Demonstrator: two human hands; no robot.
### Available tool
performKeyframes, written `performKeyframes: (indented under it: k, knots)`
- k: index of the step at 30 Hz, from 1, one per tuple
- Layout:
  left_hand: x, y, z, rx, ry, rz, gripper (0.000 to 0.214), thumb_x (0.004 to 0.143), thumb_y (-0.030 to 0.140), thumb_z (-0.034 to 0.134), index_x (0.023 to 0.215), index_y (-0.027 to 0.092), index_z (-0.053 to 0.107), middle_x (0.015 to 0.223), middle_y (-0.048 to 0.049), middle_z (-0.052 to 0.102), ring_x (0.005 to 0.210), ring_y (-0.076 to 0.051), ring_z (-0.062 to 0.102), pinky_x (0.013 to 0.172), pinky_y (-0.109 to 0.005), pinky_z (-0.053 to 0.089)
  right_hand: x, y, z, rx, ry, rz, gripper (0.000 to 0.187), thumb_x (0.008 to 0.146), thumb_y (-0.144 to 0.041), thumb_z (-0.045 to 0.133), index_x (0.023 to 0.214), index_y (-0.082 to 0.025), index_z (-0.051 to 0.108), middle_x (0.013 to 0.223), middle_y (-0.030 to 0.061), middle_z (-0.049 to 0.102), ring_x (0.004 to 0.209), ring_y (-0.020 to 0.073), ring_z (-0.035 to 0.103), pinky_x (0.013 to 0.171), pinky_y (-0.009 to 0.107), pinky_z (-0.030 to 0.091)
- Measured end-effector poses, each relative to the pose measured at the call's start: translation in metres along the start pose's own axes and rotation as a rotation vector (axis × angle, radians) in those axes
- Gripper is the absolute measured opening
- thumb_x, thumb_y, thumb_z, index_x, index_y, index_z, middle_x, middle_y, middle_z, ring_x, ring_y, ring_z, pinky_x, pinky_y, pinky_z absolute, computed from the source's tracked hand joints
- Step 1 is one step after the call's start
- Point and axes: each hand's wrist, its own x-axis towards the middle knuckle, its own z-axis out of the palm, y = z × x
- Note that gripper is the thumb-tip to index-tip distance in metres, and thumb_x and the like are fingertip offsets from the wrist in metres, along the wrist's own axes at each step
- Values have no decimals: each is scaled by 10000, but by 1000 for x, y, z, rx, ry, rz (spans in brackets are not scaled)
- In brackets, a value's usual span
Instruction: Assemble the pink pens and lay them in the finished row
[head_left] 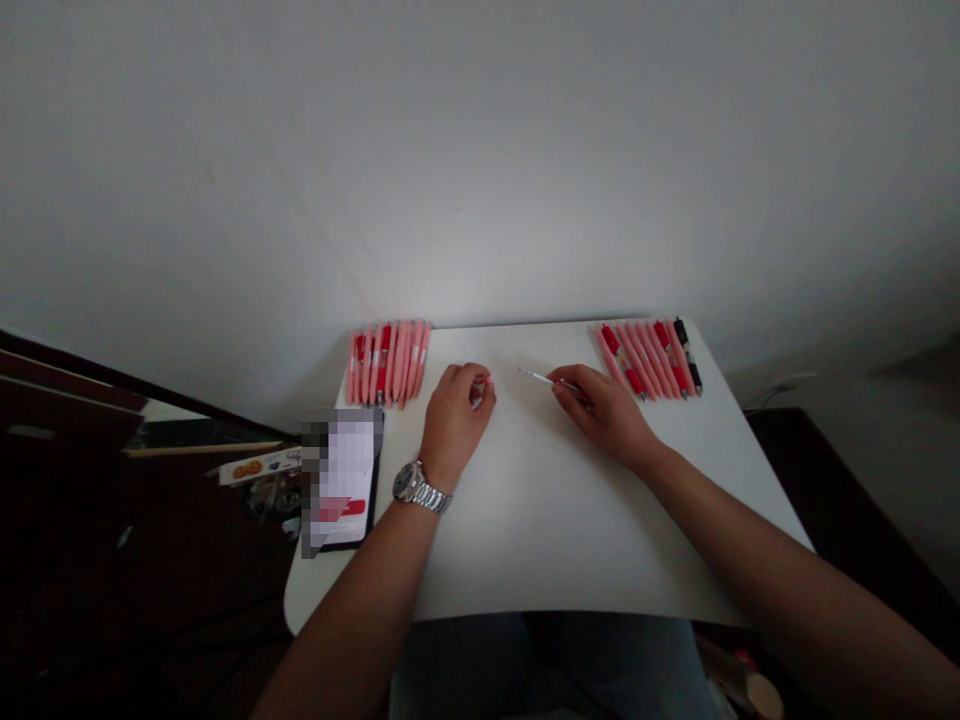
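My left hand, with a watch at the wrist, is closed over the middle of the white table. A small pink piece shows at its fingertips; the rest of it is hidden. To the right, my right hand pinches a thin whitish pen refill, whose tip points left toward my left hand without touching it. A row of pink and red pens lies beyond my left hand. Another row of pens, ending in a black one, lies beyond my right hand.
A phone with a lit screen lies at the table's left edge. A wall rises behind the table. Mixed items sit lower down at the left, and a dark surface stands at the right.
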Motion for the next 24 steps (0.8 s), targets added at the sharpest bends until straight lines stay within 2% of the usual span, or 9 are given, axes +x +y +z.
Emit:
performKeyframes:
  k: [24]
  knots:
    - [2, 2, -2, 1, 16, -26, 94, 940, 166, 605, 1020, 199, 643, 974, -50, 632, 784, -150, 622, 751, -312, 554, 0, 2, 0, -17, -14, 8, 196, 1030, -332, 504, 1103, -210, 638, 933, 66, 697, 755, 168, 644, 667, 278, 502]
